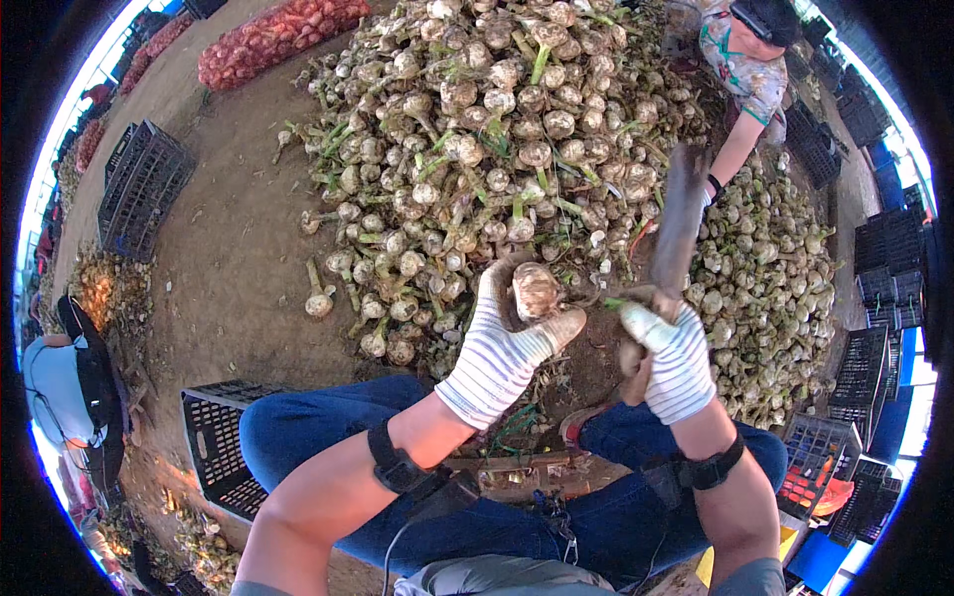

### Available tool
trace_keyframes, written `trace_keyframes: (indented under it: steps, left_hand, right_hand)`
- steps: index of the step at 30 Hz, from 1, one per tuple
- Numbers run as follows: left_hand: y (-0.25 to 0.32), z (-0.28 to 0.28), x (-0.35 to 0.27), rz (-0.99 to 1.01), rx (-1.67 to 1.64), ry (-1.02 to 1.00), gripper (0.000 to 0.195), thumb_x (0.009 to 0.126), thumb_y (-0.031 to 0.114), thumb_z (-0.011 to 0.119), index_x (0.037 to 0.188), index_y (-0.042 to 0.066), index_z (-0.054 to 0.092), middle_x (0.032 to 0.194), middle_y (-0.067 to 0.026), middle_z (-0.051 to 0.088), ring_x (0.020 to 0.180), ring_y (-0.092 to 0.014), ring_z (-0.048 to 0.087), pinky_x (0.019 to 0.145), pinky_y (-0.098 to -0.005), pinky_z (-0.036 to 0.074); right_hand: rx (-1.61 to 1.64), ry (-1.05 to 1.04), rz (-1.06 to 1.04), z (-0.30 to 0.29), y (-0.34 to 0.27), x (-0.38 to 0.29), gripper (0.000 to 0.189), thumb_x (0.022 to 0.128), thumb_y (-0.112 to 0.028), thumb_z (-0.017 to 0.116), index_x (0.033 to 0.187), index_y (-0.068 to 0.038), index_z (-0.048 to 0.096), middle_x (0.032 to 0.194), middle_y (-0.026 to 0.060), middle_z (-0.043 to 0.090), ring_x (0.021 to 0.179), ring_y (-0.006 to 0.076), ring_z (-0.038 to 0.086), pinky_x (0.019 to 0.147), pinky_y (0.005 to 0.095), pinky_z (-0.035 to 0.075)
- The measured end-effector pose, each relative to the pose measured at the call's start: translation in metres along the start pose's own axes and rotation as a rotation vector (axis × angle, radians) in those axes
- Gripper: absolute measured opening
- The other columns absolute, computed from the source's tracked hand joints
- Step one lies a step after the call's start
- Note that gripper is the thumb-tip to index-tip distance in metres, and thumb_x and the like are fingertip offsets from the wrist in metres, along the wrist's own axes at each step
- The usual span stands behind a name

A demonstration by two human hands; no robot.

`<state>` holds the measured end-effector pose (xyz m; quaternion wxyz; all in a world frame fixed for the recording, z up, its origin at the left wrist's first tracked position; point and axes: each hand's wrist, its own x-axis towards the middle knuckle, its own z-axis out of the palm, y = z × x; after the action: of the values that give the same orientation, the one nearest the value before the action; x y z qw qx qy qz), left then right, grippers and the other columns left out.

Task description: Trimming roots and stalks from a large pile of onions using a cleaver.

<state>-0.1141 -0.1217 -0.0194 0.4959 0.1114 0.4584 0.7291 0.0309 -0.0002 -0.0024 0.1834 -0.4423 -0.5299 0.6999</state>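
Note:
My left hand (498, 350), in a striped knit glove, holds a soil-stained garlic bulb (536, 292) between thumb and fingers. Gloved alike, my right hand (677, 366) is closed on the wooden handle of a knife (677, 223). Its broad blade is blurred and points away from me, apart from the bulb. A bit of green stem (613, 303) shows beside my right thumb. In front of both hands rises a large heap of garlic bulbs (477, 149), many with cut green stalks. To the right lies a second heap of garlic (768, 290), mostly with short stems.
A co-worker (745, 82) reaches in at the upper right. Black plastic crates stand left (145, 190), by my left knee (223, 447) and at right (861, 369). A full red mesh sack (276, 41) lies behind. Another person (67, 395) is at far left.

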Motion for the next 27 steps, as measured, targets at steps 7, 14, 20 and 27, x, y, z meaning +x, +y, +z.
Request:
trace_keyframes:
  steps: [7, 14, 20, 27]
  left_hand:
    - [0.002, -0.008, -0.002, -0.070, 0.617, -0.334, 0.043, 0.082, 0.014, 0.070, 0.119, 0.001, 0.052, 0.102, -0.0044, 0.060, 0.091, -0.008, 0.056, 0.081, -0.0242, 0.048]
    - [-0.002, -0.005, -0.008, -0.261, 0.272, -0.298, 0.044, 0.088, 0.016, 0.064, 0.125, 0.000, 0.047, 0.079, -0.0019, 0.057, 0.066, -0.009, 0.053, 0.060, -0.0256, 0.045]
    - [0.007, -0.020, -0.017, -0.515, -0.143, -0.383, 0.029, 0.089, 0.024, 0.063, 0.111, 0.005, 0.057, 0.070, 0.0018, 0.053, 0.060, -0.006, 0.047, 0.056, -0.0246, 0.038]
    - [-0.001, -0.037, -0.024, -0.178, 0.313, -0.578, 0.038, 0.087, 0.027, 0.059, 0.118, 0.005, 0.056, 0.113, -0.0070, 0.061, 0.102, -0.015, 0.058, 0.087, -0.0306, 0.049]
  right_hand:
    - [-0.052, -0.069, -0.148, 0.001, -0.026, -0.009, 0.021, 0.084, -0.014, 0.068, 0.096, 0.000, 0.060, 0.066, 0.0022, 0.060, 0.047, 0.0076, 0.053, 0.041, 0.0225, 0.041]
    - [-0.070, -0.102, -0.094, 0.006, -0.027, -0.016, 0.018, 0.083, -0.012, 0.068, 0.096, -0.002, 0.061, 0.073, 0.0009, 0.060, 0.057, 0.0044, 0.054, 0.050, 0.0201, 0.042]
    - [-0.683, -0.215, -0.364, -0.002, -0.023, -0.027, 0.026, 0.072, -0.009, 0.062, 0.096, 0.001, 0.064, 0.076, 0.0113, 0.065, 0.068, 0.0147, 0.060, 0.066, 0.0297, 0.050]
    - [-0.616, -0.326, -0.380, -0.003, -0.026, -0.033, 0.024, 0.070, -0.010, 0.060, 0.092, -0.004, 0.067, 0.072, 0.0162, 0.062, 0.063, 0.0267, 0.061, 0.062, 0.0320, 0.050]
